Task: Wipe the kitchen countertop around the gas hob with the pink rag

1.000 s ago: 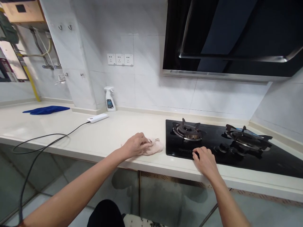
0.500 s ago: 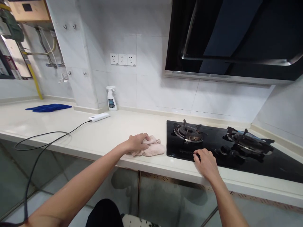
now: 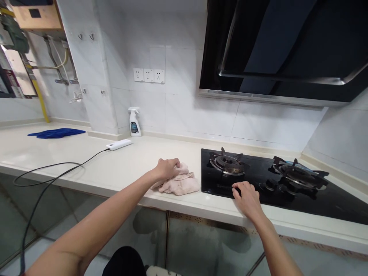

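My left hand [image 3: 167,168] is closed on a pale pink cloth [image 3: 181,185], pinching up its upper fold. The rest of the cloth lies bunched on the cream countertop, just left of the black gas cooktop [image 3: 211,182]. At the cooktop's front edge rests my right hand [image 3: 247,198], its fingers curled and drawn together over the glass. Whatever its fingertips may hold is hidden or too small to make out.
Two burners with pan supports [image 3: 229,164] and control knobs [image 3: 270,185] stand up from the cooktop. A range hood [image 3: 276,50] overhangs it. On the countertop [image 3: 138,168] are a spray bottle [image 3: 134,122], a white device [image 3: 119,144] with a black cable, and a blue cloth [image 3: 57,133].
My left hand has pulled the upper part of the pink cloth up slightly, so its folds have shifted. The right hand stays at the cooktop's front edge. The view has tilted a little.
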